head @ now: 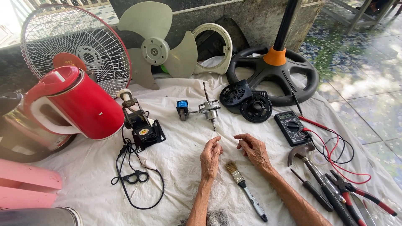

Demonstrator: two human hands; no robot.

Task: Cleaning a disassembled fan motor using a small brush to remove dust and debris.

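My left hand [210,155] and my right hand [253,149] rest on the white cloth [176,167], fingers curled, close together; whether they pinch something small is unclear. A paintbrush [245,189] lies between my forearms. Beyond my hands lies a small fan motor with shaft [209,109] and a blue-topped part [182,109]. A black switch assembly with cord [142,129] lies to the left.
A red kettle [79,102] lies at left, with a fan grille [75,46], fan blade [157,46] and black fan base [274,73] behind. A multimeter [291,127], hammer [310,163], screwdriver and pliers [356,192] lie at right. Tiled floor beyond.
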